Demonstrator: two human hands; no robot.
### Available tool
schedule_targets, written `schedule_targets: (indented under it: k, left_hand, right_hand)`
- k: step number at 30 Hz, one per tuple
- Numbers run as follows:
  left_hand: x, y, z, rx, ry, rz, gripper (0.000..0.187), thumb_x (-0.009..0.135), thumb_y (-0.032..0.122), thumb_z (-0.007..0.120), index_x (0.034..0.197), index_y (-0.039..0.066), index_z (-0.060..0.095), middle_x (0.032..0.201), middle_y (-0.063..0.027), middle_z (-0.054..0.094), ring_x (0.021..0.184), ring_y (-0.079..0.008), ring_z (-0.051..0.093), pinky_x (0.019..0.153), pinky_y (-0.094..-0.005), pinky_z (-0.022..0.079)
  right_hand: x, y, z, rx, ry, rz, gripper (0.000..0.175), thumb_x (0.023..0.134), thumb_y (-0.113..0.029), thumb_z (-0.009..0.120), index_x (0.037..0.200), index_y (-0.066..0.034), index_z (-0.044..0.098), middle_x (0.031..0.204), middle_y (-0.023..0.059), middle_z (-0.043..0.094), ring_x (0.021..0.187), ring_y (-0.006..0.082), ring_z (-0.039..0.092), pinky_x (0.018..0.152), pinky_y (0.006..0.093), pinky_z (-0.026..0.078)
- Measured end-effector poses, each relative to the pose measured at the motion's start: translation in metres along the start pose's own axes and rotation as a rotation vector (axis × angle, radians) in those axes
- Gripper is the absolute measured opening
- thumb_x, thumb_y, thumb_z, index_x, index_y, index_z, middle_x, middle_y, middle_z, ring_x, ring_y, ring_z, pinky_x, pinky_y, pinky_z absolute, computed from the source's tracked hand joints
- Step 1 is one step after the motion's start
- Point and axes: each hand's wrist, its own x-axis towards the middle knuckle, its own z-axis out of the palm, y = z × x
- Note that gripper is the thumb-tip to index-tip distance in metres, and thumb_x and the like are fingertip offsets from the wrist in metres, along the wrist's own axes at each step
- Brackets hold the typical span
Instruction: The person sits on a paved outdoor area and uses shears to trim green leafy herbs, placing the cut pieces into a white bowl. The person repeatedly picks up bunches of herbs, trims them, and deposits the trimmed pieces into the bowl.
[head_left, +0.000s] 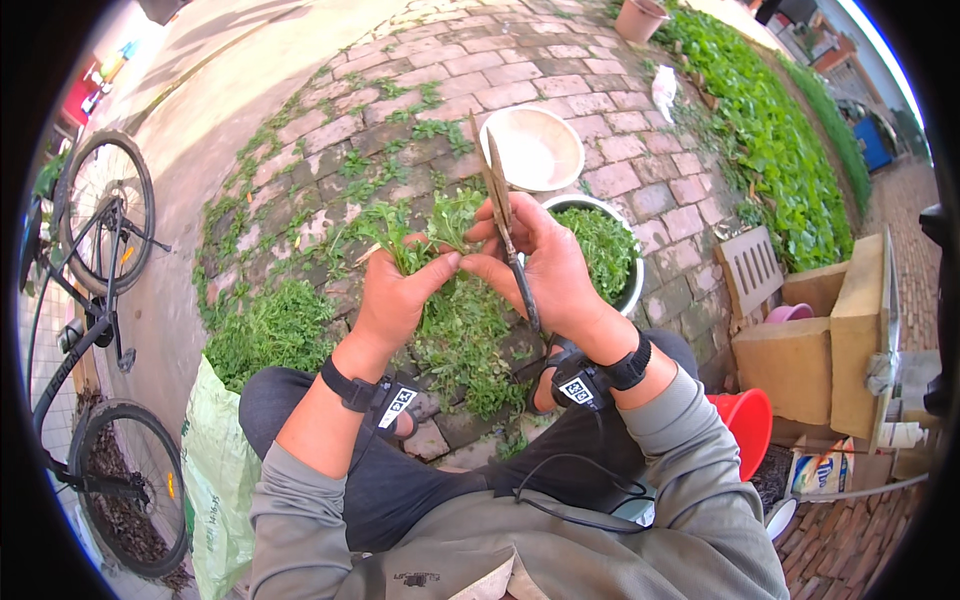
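My left hand grips a small bunch of leafy greens in front of my knees. Hooked in my right hand is a pair of rusty scissors, its blades directed away from me. The thumb and fingers of that hand also meet at a sprig, close to my left thumb. Below both hands, loose greens lie spread over the bricks between my feet. A metal basin of picked greens stands just beyond my right hand, partly covered by it.
A pale basin sits farther out on the brick paving. To the left are a heap of greens, a green woven sack and a bicycle. At right stand a red bucket and a tan block structure.
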Motion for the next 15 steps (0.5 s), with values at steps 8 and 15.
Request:
schedule_targets:
  k: [8, 15]
  left_hand:
    - [0.009, -0.005, -0.006, -0.427, 0.110, -0.226, 0.024, 0.089, 0.023, 0.078, 0.106, 0.005, 0.076, 0.088, -0.0002, 0.068, 0.080, -0.0131, 0.063, 0.072, -0.0295, 0.051]
    - [0.025, -0.020, -0.021, -0.545, 0.265, -0.398, 0.022, 0.089, 0.026, 0.080, 0.100, 0.007, 0.075, 0.087, 0.0010, 0.066, 0.079, -0.0129, 0.064, 0.069, -0.0310, 0.052]
  right_hand:
    - [0.003, -0.008, -0.022, 0.190, 0.103, 0.109, 0.032, 0.093, -0.003, 0.072, 0.121, -0.0009, 0.056, 0.090, 0.0009, 0.068, 0.084, 0.0088, 0.062, 0.073, 0.0265, 0.051]
    - [0.008, 0.005, -0.060, 0.257, 0.247, 0.177, 0.026, 0.092, -0.015, 0.073, 0.111, -0.0026, 0.062, 0.083, 0.0020, 0.065, 0.069, 0.0129, 0.063, 0.065, 0.0324, 0.051]
